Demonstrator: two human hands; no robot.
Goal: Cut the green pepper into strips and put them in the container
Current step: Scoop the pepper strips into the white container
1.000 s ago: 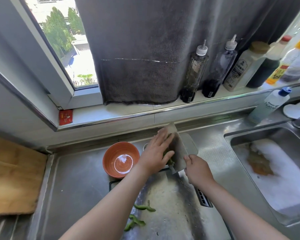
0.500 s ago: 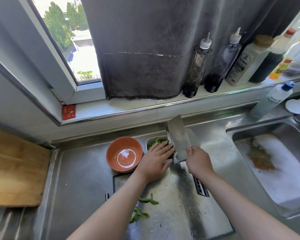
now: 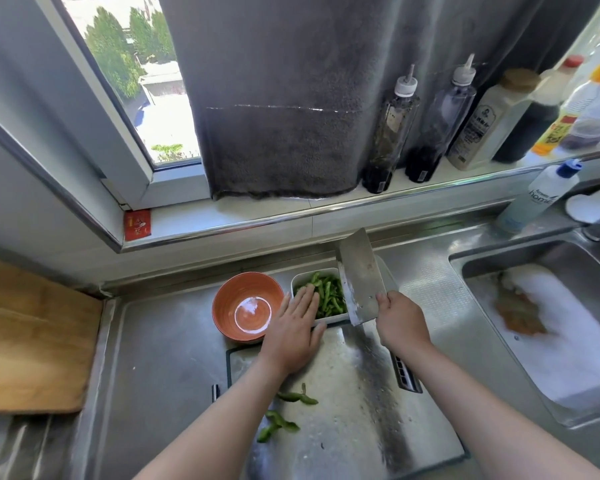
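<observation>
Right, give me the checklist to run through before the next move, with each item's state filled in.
1. Cut pepper in place: ok. The pepper strips lie piled in the white container.
2. Board emptied of pepper: not ok. Several green pieces lie on the cutting board beside the left forearm.
3. Knife under control: ok. The right hand grips the cleaver, blade raised over the container's right end.
4. Fingers clear of the edge: ok. The left hand rests flat on the strips, apart from the blade.
5. Blade free of clinging strips: cannot tell. One face is hidden.
</observation>
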